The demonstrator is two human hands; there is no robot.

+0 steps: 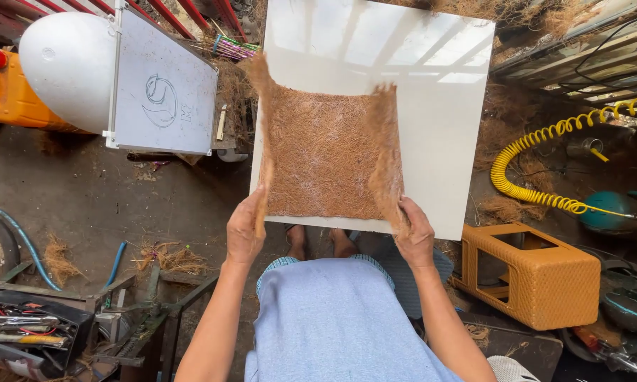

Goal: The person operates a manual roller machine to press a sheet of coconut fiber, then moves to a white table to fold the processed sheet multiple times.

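Observation:
A square brown coir-fibre mat [325, 152] lies over a glossy white board [446, 127] in front of me. Its two side edges are lifted and curl inward. My left hand [244, 230] grips the mat's near left corner. My right hand [415, 233] grips the near right corner. Both hands sit at the board's near edge. Below them I see my pale blue garment and bare feet on the ground.
A small whiteboard [164, 88] leans on a white tank [64, 64] at the left, beside an orange container [3, 92]. An orange woven stool [538, 272] lies on its side at the right, near a yellow coiled hose [531, 152]. Tools fill the lower left.

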